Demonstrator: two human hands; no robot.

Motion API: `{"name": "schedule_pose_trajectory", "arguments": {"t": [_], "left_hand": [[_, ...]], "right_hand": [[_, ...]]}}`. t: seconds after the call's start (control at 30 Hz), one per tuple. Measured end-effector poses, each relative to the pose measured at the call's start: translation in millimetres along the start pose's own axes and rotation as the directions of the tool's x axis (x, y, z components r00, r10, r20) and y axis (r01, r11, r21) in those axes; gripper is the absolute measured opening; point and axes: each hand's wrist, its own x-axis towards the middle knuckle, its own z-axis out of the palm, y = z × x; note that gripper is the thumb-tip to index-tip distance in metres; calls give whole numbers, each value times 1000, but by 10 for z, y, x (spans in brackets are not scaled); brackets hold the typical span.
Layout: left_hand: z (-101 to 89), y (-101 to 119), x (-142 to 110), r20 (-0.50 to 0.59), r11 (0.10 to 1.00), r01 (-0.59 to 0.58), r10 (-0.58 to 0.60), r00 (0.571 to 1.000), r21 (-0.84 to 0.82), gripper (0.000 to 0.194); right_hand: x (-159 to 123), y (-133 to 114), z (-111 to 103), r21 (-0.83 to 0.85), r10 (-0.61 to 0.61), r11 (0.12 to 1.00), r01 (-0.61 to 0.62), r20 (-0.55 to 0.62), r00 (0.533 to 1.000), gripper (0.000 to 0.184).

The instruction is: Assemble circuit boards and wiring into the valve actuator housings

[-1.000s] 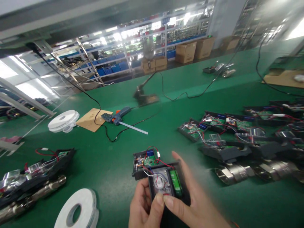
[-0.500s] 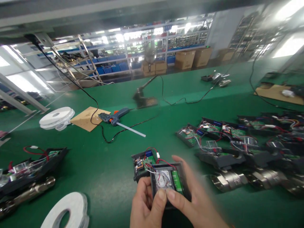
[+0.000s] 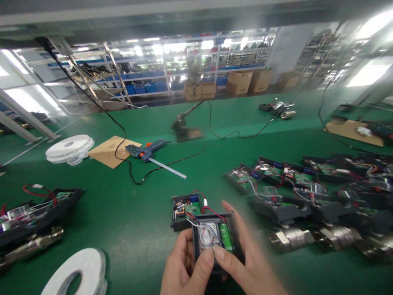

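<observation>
Both hands grip a black plastic housing (image 3: 232, 233) low in the middle of the view. Inside it are a clear round-gear module (image 3: 206, 236) and a green battery (image 3: 226, 237). My left hand (image 3: 187, 266) wraps the near left side, thumb pressing the clear module's near edge. My right hand (image 3: 245, 262) holds the right side, its thumb beside the left one. Red, white and blue wires join the housing to a second black case (image 3: 175, 215) with a green circuit board (image 3: 193, 208), just beyond my left fingers. The housing's underside is hidden.
A glue gun (image 3: 149, 151) with a clear stick lies on cardboard (image 3: 107, 152). Rolls of white tape (image 3: 70, 147) stand at left, another tape roll (image 3: 98, 270) nearer. Several wired housings with metal valves (image 3: 290, 237) crowd the right; another assembly (image 3: 39, 213) lies left. A black cable (image 3: 184, 157) crosses the bench.
The view has shifted slightly, so the bench items at left and right appear further left. My hands stay on the housing, thumbs pressed on the clear module, with little movement.
</observation>
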Motion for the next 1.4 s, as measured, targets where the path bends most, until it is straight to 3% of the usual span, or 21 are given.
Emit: {"name": "schedule_pose_trajectory", "arguments": {"t": [0.17,0.27,0.37,0.57,0.77,0.9,1.13,1.4], "left_hand": [[16,-18,18,11,998,-46,47,999,-49,50],[-74,-46,8,29,1000,-4,4,1000,-17,65],[-172,-83,-36,37,1000,28,-27,999,-13,79],[-118,-74,-106,-55,999,43,-43,998,8,61],[-17,-73,-112,-165,991,23,-1,986,135,61],[-17,-81,-114,-180,985,45,-14,984,169,59],[1,-82,-103,-154,997,45,-35,987,64,66],[8,-119,-86,-156,994,27,-10,988,109,52]], "right_hand": [[4,8,5,-50,-21,999,20,-9,1000,84],[28,6,-1,18,4,1000,-5,42,999,88],[38,12,-2,67,-22,998,22,-1,1000,88],[65,19,-12,161,11,987,-15,23,1000,69],[181,-25,-12,4,-34,999,35,-65,997,41],[230,-1,-4,-53,-53,997,50,-59,997,40],[249,8,6,-108,-63,993,53,-84,994,40],[263,-51,9,-113,-60,992,52,-71,996,37]]}}
